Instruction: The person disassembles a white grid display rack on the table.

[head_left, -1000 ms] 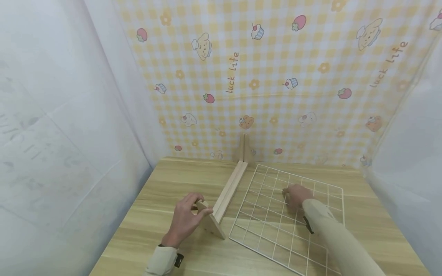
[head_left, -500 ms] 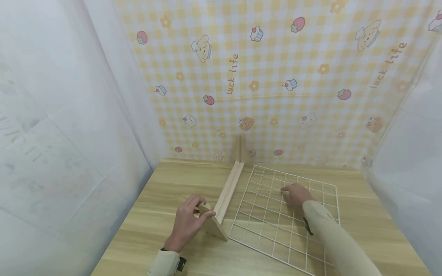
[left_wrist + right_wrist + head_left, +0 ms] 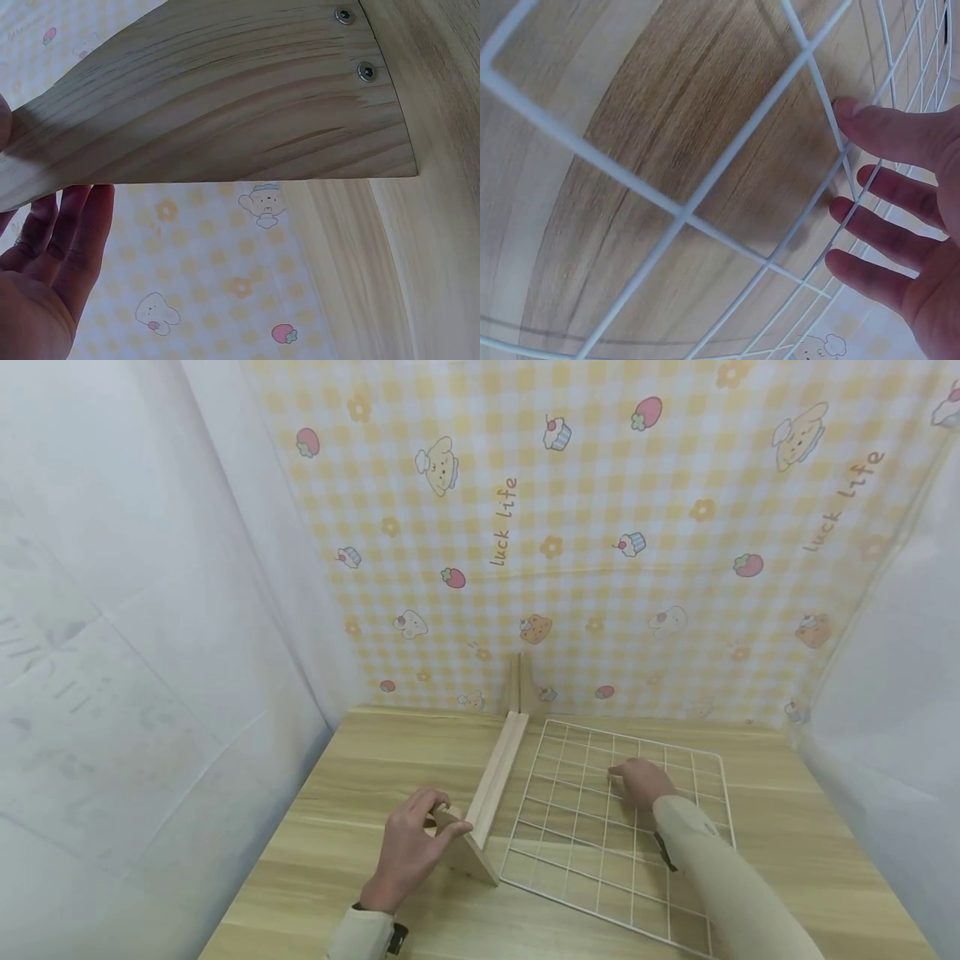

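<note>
My left hand (image 3: 408,843) grips the top of the near end panel of a wooden stand (image 3: 498,781), with the thumb over one side and fingers round the other. In the left wrist view this curved panel (image 3: 225,112) shows two screws near its base. A white wire grid (image 3: 600,917) lies to the right of the stand, one corner close to the panel's foot. My right hand (image 3: 643,782) pinches a wire in the upper middle of the grid. The right wrist view has thumb and fingertips at the wires (image 3: 686,214).
The wood-grain table (image 3: 352,777) runs back to a yellow checked cloth (image 3: 585,485) with cartoon prints. The stand's far end panel (image 3: 517,683) rises near this cloth. White sheets (image 3: 112,652) hang at both sides.
The wire grid has slid left with my right hand, closer to the stand. My left hand and the stand's near end have shifted slightly right; its far end moved slightly left.
</note>
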{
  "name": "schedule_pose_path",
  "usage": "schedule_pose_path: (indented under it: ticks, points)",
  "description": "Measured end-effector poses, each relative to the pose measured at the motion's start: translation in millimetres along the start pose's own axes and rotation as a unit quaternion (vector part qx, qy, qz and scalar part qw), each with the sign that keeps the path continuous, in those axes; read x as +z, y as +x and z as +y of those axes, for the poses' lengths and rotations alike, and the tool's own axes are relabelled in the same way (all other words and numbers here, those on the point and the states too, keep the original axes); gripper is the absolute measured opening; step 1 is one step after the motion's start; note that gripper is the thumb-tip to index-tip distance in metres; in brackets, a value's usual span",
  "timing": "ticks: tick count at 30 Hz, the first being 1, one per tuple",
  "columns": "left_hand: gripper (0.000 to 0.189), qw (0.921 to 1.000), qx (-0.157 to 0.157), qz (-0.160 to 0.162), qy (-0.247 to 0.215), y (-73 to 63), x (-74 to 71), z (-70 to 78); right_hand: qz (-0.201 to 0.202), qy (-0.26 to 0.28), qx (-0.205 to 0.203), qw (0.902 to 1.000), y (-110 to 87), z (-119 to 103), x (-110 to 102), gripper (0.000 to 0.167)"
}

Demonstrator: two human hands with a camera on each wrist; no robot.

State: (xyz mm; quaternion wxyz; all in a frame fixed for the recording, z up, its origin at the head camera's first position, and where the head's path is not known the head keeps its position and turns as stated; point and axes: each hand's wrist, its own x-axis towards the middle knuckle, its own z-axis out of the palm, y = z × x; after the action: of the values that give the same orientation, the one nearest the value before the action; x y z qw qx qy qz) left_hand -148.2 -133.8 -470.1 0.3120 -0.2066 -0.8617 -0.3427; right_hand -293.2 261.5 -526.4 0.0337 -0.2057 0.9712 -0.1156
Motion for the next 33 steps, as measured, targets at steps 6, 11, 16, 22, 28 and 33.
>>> schedule_pose_path:
  ticks: [6,11,16,22,28,33]
  points:
    - [0.039,0.9999,0.012,0.005,0.01,-0.8,2.7,1.7,-0.001,-0.014,0.008,0.9999,1.6,1,2,0.049]
    - [0.039,0.9999,0.013,0.001,0.008,-1.4,3.7,3.8,-0.004,-0.014,0.007,0.9999,2.5,5,5,0.052]
    - [0.039,0.9998,0.013,0.001,0.013,-0.3,3.3,4.5,0.0,-0.015,0.006,0.9999,5.7,6,5,0.049]
    - [0.04,0.9997,0.018,0.003,0.015,1.3,4.8,5.7,-0.002,-0.032,0.01,0.9994,9.0,5,5,0.045]
    - [0.04,0.9995,0.027,0.003,0.015,1.9,6.7,7.6,0.012,-0.047,0.008,0.9988,10.9,2,6,0.044]
    - [0.04,0.9995,0.027,0.005,0.014,1.9,7.8,8.4,0.023,-0.045,0.005,0.9987,13.0,0,8,0.038]
